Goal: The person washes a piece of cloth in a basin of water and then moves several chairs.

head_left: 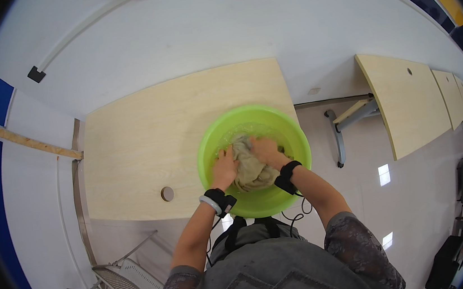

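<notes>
A bright green round basin (297,132) stands near the right end of a light wood table, with water in it. Inside it lies a wet, bunched grey-beige cloth (252,171). My left hand (224,169) grips the cloth along its left side, fingers bent against the fabric. On the upper right part, my right hand (266,150) is closed on the same cloth, its fingertips partly hidden in the folds. A black band sits on each wrist, and a pale ring is also on the left one.
The light wood table (136,149) has a round cable hole (166,193) near its front edge. Black cables (300,211) hang from the wristbands. A folding chair (128,285) stands at lower left. More wooden desks (414,108) stand to the right; a white wall lies behind.
</notes>
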Demonstrator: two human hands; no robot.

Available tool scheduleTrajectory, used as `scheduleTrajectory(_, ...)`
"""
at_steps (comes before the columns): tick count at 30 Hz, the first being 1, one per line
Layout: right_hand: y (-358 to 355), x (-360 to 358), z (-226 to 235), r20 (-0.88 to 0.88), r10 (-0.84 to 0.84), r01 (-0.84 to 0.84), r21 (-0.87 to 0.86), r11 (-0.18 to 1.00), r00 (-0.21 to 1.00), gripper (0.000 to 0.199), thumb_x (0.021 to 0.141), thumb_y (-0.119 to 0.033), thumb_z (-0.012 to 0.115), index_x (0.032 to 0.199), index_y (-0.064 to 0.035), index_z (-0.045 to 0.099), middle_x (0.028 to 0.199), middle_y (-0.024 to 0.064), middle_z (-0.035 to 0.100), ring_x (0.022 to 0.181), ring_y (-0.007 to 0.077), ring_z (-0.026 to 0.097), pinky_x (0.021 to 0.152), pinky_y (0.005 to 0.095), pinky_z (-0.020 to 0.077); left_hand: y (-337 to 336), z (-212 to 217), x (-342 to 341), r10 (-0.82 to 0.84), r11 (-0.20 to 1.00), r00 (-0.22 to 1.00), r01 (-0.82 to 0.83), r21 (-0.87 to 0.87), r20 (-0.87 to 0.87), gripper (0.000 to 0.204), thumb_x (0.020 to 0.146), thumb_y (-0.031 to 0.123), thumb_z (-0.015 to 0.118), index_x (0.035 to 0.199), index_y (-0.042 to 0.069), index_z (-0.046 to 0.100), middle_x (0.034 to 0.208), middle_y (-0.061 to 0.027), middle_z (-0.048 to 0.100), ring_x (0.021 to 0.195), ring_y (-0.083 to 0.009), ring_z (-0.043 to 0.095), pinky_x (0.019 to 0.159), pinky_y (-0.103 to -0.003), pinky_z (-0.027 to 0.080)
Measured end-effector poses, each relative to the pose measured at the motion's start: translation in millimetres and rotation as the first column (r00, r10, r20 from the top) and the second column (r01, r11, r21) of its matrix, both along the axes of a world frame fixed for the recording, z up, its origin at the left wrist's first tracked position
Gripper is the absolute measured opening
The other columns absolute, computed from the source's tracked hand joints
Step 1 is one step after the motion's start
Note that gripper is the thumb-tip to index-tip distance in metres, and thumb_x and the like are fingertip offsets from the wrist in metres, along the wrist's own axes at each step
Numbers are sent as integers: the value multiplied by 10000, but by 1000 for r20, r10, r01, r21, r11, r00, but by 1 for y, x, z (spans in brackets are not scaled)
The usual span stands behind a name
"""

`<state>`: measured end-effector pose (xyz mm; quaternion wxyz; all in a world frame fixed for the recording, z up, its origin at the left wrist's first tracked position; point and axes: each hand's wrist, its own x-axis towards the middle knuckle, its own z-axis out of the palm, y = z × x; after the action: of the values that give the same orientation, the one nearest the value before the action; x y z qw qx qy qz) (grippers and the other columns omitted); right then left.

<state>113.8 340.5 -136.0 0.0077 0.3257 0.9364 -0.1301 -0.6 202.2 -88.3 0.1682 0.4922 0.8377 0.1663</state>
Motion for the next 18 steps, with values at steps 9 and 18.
scheduleTrajectory(9,-44,-27,51,-411,-365,159,-454,877,836,199,817,-191,489,832,-19,589,670,132,578,629,318,561,603,435,447,20,-50,2,120,770,-166,-607,-197,979,398,855,424,498,970,45,524,812,-50,547,758,-160,515,711,-292,455)
scheduleTrajectory(18,-51,-31,55,-568,-305,201,-238,950,765,283,825,-213,470,669,22,494,633,206,508,573,366,504,521,418,396,29,-35,26,88,742,-119,-655,-145,989,296,871,331,418,948,74,542,875,-48,545,777,-162,520,677,-312,448)
